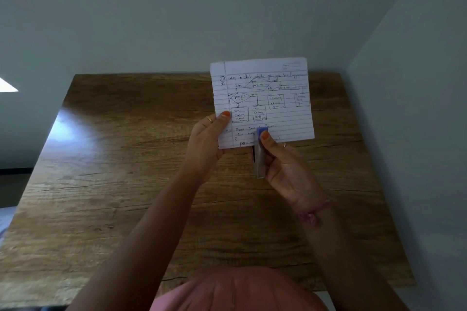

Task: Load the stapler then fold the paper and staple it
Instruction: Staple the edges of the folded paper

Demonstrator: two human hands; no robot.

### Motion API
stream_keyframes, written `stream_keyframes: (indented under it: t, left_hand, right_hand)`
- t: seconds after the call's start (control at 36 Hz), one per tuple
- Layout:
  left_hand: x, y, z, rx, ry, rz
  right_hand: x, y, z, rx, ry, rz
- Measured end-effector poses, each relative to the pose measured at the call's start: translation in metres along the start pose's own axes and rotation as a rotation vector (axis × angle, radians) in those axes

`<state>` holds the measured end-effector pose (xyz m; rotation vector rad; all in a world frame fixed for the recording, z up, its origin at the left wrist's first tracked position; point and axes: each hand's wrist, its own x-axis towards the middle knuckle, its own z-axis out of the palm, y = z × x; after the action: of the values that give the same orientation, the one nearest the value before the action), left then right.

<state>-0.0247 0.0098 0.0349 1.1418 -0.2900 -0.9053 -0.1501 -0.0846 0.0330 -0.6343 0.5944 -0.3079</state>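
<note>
Counter: wooden, lying below both hands; neither paper nor stapler touches it.
Paper: lined sheet with a handwritten flowchart, appearing folded, held upright in the air above the counter, its lower edge between the two hands.
Left hand: clamped on the paper's lower left corner, thumb on the front face, fingers behind.
Right hand: wrapped round the stapler, thumb pressing its top end.
Stapler: small, blue-tipped, blurred; its mouth sits over the paper's lower edge, just beside the left hand.
Step in hand: stapling, by my judgement.
Recommendation: keep the layers flush, seat the edge fully in the mouth, squeeze once and firmly.
</note>
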Motion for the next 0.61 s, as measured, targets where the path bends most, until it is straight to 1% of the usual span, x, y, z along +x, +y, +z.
stream_keyframes:
  t: [0.31, 0.39, 0.5, 0.56, 0.61]
  left_hand:
    - [-0.002, 0.003, -0.002, 0.032, -0.009, 0.004]
    - [-0.001, 0.001, -0.002, -0.016, -0.032, 0.000]
    - [-0.006, -0.011, 0.000, -0.115, -0.144, 0.040]
    - [-0.010, -0.023, 0.004, -0.144, -0.151, 0.065]
    - [-0.016, -0.035, 0.010, -0.122, -0.124, 0.079]
  right_hand:
    - [0.002, 0.004, 0.001, 0.022, 0.030, 0.004]
    - [0.003, 0.005, 0.001, 0.029, 0.021, -0.024]
    - [0.003, 0.005, 0.000, 0.008, 0.007, -0.029]
    - [0.005, 0.005, 0.000, -0.013, -0.005, -0.036]
    - [0.006, 0.006, -0.001, -0.051, -0.013, -0.048]
